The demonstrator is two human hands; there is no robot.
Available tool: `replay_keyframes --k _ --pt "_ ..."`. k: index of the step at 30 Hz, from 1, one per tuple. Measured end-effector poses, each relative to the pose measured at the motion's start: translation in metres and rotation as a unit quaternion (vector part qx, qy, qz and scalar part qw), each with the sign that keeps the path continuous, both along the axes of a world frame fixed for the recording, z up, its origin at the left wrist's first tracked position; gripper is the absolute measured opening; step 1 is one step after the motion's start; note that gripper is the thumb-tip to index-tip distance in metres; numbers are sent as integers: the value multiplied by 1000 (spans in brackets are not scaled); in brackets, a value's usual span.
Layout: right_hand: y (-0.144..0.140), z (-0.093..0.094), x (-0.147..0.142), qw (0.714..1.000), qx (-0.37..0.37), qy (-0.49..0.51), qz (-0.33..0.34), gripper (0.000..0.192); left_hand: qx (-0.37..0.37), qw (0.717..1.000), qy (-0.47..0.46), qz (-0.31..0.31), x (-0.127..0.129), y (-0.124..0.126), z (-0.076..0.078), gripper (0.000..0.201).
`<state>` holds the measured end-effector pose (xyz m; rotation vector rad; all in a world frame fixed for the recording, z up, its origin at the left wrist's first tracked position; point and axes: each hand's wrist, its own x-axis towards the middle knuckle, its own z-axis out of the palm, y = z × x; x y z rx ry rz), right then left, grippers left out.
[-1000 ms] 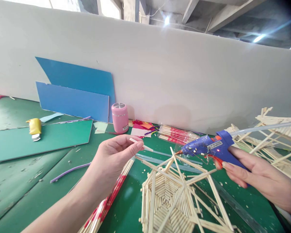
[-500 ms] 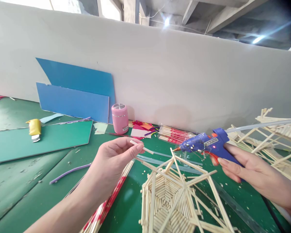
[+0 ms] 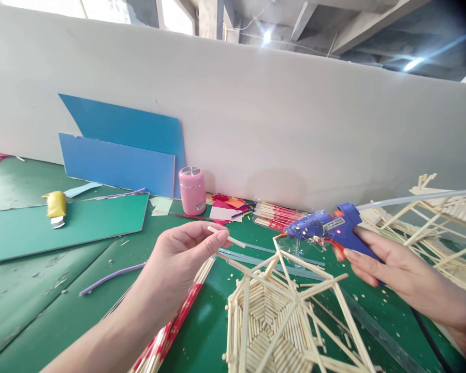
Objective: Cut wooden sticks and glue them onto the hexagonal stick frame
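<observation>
The left hand (image 3: 178,254) is raised above a green table (image 3: 42,290), thumb and fingertips pinched closed on a short pale stick (image 3: 226,236) that pokes out toward the right hand. The right hand (image 3: 392,267) is wrapped around the grip of a blue hot glue gun (image 3: 326,228), one finger on its orange trigger; a small red light shows on the gun's body, and a clear glue stick (image 3: 419,199) runs out of its back end, away from the left hand.

Compared with a second ago, the glue gun has drifted up and toward the left hand, so its copper nozzle now hangs just beside the upper tip of one upright strut of the stick basket (image 3: 272,316). The left hand and its stick have barely moved. Nozzle and stick end are nearer each other but still apart, with the strut tip between them, so gluing looks close yet not begun.

The basket, a hexagon built of layered sticks, sits below and between the two hands. Beyond the left hand's fingertips stand a pink tumbler (image 3: 192,190) and blue boards (image 3: 116,155) leaning on a pale wall. Under the left wrist lie wrapped chopsticks (image 3: 171,326). Behind the right hand sits another stick framework (image 3: 442,217).
</observation>
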<state>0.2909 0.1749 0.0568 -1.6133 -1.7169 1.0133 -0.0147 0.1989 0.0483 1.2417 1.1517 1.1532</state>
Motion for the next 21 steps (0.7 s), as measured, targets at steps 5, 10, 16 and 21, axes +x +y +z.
replay_keyframes --k 5,10,16,21 --pt "-4 0 3 1000 -2 12 -1 38 -2 1000 0 -2 0 0 -2 14" --pt "-11 -3 10 1000 -13 13 -16 47 -5 1000 4 -5 1 0 -2 14" --pt "-16 -13 21 998 -22 38 -33 53 -4 1000 5 -3 0 -3 -1 15" --pt "-19 -17 24 998 -23 45 -47 53 -6 1000 9 -2 1 -3 -1 15"
